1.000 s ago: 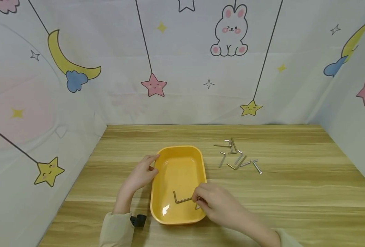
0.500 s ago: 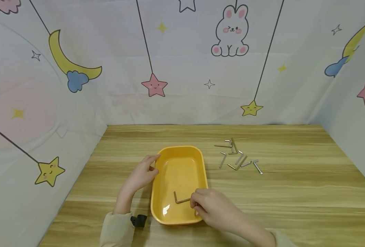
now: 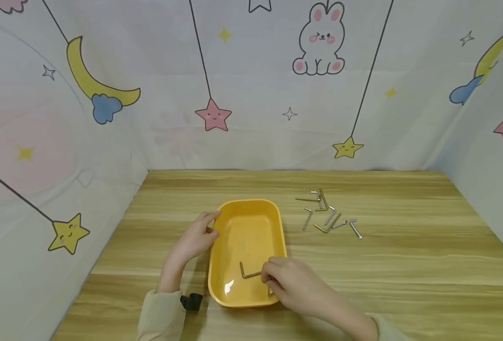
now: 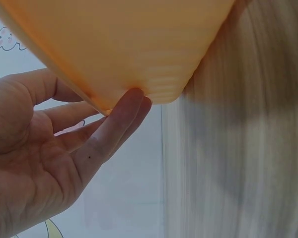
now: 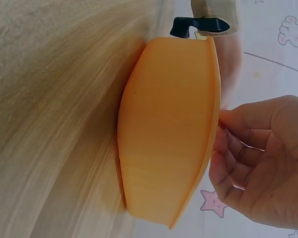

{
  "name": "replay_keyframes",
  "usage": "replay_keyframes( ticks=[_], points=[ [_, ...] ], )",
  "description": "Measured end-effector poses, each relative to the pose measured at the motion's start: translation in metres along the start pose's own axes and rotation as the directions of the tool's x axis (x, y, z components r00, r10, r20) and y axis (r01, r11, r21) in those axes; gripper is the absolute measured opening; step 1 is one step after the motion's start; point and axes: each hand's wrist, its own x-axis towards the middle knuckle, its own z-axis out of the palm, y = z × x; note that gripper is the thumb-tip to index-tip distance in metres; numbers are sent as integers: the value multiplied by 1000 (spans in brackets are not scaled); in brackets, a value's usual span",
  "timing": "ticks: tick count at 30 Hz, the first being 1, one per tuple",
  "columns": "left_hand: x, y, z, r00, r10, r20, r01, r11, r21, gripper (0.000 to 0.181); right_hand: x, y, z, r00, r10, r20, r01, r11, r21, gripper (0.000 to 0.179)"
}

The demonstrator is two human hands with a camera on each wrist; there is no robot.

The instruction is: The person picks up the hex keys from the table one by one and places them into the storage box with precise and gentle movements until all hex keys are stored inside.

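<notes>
An L-shaped hex key [image 3: 252, 274] lies in the near half of the yellow tray [image 3: 247, 241]. Its short arm points toward the far edge of the worktop [image 3: 404, 246]; its long arm runs toward the right edge, tipped slightly to the far side, and disappears under the fingers of the right hand [image 3: 295, 286]. That hand is at the tray's near right corner, fingers curled together over the rim — the fingertips are hidden, so I cannot tell whether they grip anything.

The left hand [image 3: 195, 239] pinches the tray's left rim near its far corner, thumb on the inside and fingertips against the outer wall. The tray sits left of the worktop's middle, its own long axis running from the near side to the far edge.

Beyond its right side, nearer the far edge, loose hex keys [image 3: 334, 223] lie scattered — some brassy, some silver, pointing various ways, a few crossing. A cloth backdrop [image 3: 255, 151] rises behind the far edge.
</notes>
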Motion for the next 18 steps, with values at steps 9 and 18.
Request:
replay_keyframes(
  ticks=[9,18],
  points=[
    [0,1,-1,1000,5,0,-5,1000,0,56,5,7,-4,998,58,-5,-57,997,57,9],
    [-1,3,-1,1000,-1,1,1,1000,-2,56,12,13,-8,987,159,17,-159,968,193,10]
  ],
)
